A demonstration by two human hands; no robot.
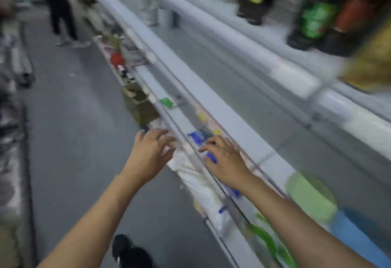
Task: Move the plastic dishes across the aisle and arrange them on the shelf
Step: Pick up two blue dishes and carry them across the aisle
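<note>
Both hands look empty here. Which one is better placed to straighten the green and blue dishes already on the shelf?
Probably the right. The right hand hangs over the shelf's edge, on the same side as the green dish and blue dish. The left hand is out over the aisle, farther away. Blur hides finer detail.

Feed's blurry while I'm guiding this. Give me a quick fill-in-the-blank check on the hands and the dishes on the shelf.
1. The left hand and the right hand both hold ____.
2. On the shelf, the blue dish sits beside a ____ dish.
3. Farther down the aisle a ____ stands.

Missing words: nothing; green; person
</note>
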